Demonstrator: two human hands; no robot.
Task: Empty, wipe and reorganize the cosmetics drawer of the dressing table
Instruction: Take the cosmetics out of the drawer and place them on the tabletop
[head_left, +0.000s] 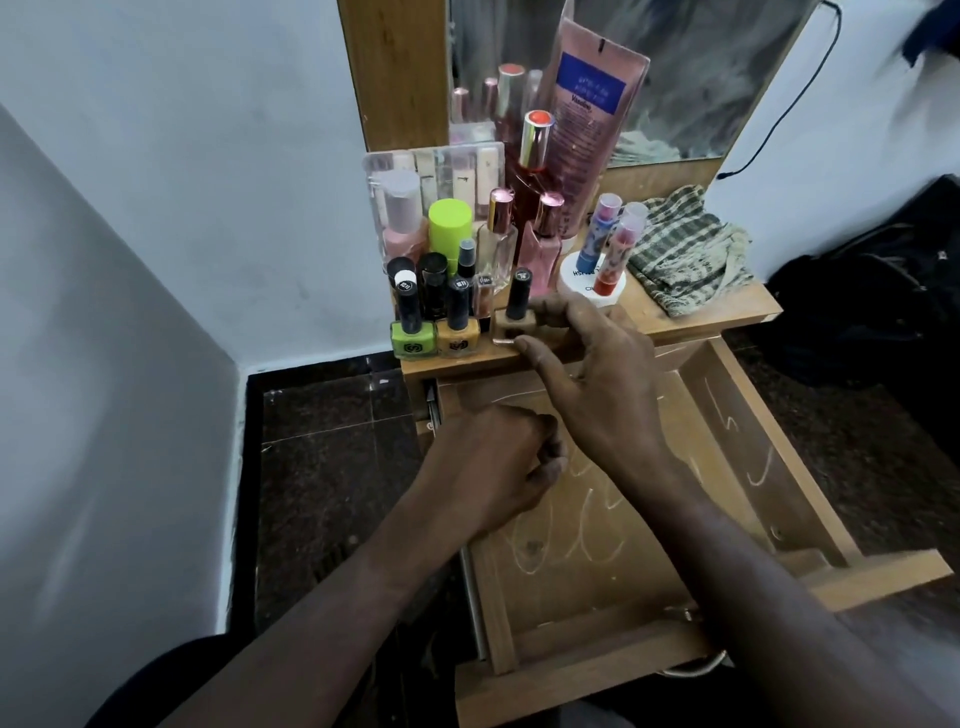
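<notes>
1. The pink tube leaning on the mirror, well beyond the fingers, reads "Vaseline"; its smaller print is unreadable, as are the nail polish cap labels.
2. The right hand pinches a brown nail polish bottle at the table edge between thumb and fingers.
3. The left hand is loosely curled at the drawer's left wall; whether it holds anything cannot be told.
4. Below both hands, the open drawer shows a bare scribbled floor.
5. A clear organizer behind the fingers holds pale tubes, blurred.
6. A checked cloth lies right of the fingers.
</notes>
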